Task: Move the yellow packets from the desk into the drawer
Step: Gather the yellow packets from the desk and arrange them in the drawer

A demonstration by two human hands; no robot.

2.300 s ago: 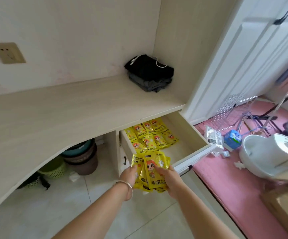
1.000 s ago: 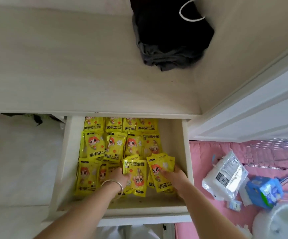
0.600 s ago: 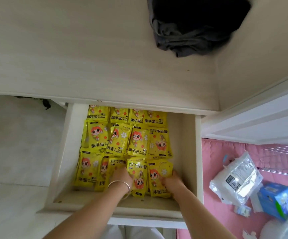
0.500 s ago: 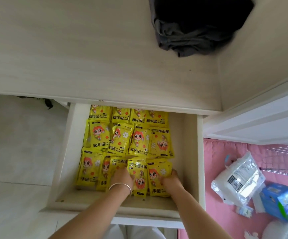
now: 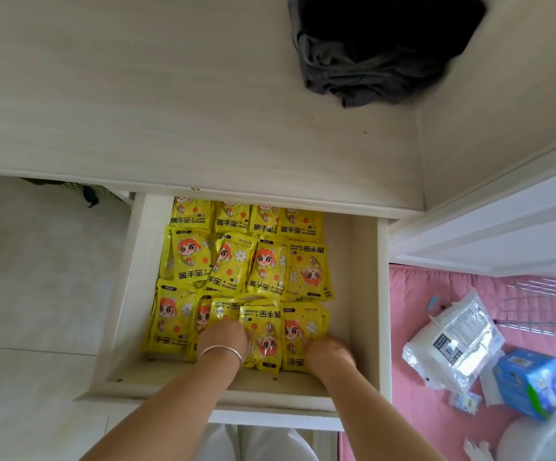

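Packets [image 5: 236, 261] in drawer [image 5: 363, 294], below desk [image 5: 136, 94], clothing [image 5: 369, 61] perhaps behind

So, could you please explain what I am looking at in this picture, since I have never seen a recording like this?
There is no machine here. A person wears one wide-angle camera on the head, so the view looks down along their own bare arms. The left hand, with a silver bangle at the wrist, and the right hand both reach into an open drawer under a pale wooden desk. The drawer holds rows of yellow packets, printed as hand warmers. Both hands rest on the nearest row; whether either has a grip on a packet cannot be told. On the desk lies only a dark bundle of cloth. To the right, on a pink mat, are a white plastic bag and a blue pack.
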